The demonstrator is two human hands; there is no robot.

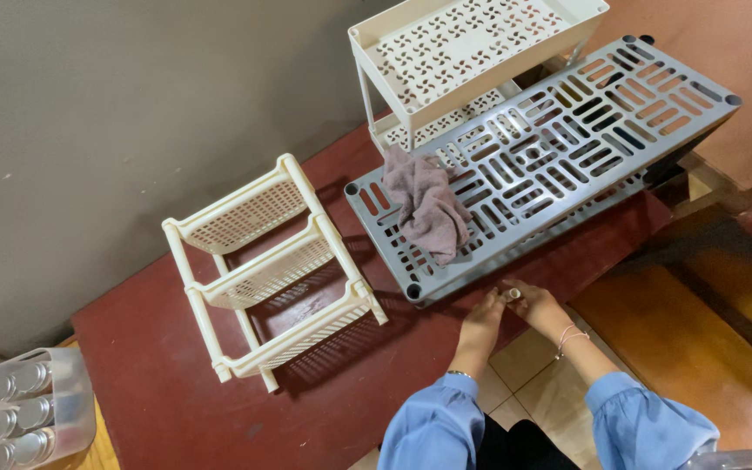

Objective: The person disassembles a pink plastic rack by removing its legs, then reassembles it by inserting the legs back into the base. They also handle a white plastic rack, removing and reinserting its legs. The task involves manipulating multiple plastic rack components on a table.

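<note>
At the near edge of the dark red table, a small round silvery piece sits pinched between both hands, just below the front corner of the grey slotted shelf panel. What the piece is exactly is too small to tell. The left hand has its fingers curled narrowly against the piece from one side, and the right hand closes on it from the other, a thin bracelet at its wrist. Both arms wear light blue sleeves. A crumpled mauve cloth lies on the grey panel near its left end. Behind the panel stands a cream perforated rack, partly under it. Well to the left, a cream three-tier rack lies tipped on the table. At the far left corner sits a clear container of metal-lidded jars.
</note>
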